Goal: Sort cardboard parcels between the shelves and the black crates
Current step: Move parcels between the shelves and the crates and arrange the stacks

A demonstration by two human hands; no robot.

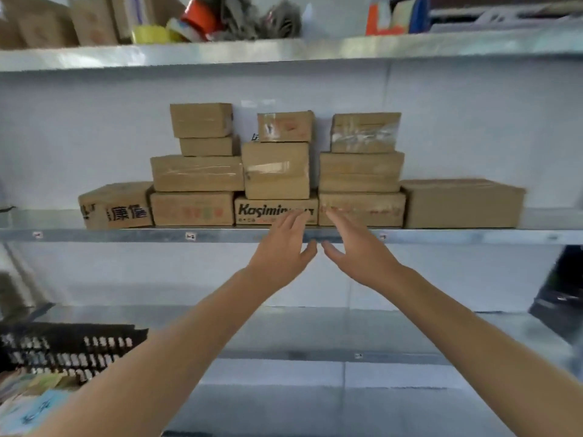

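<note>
Both are flat open, fingers straight, holding nothing. My left hand (280,250) and right hand (359,253) are up side by side, thumbs nearly meeting, right at the front lip of the middle shelf (126,235). The fingertips overlap the bottom row, the left ones over the printed box (262,211), but it's too blurry to tell if they touch.

The parcels (195,173) sit mid-shelf, five along the bottom and three stacks above. They're plain brown, and some have clear tape. Bare metal shows either side of the row, plus a gap up to the top shelf (220,52). The crate (63,335) is low left, partly cut off by my arm. Something dark far right is too cropped to make out.
</note>
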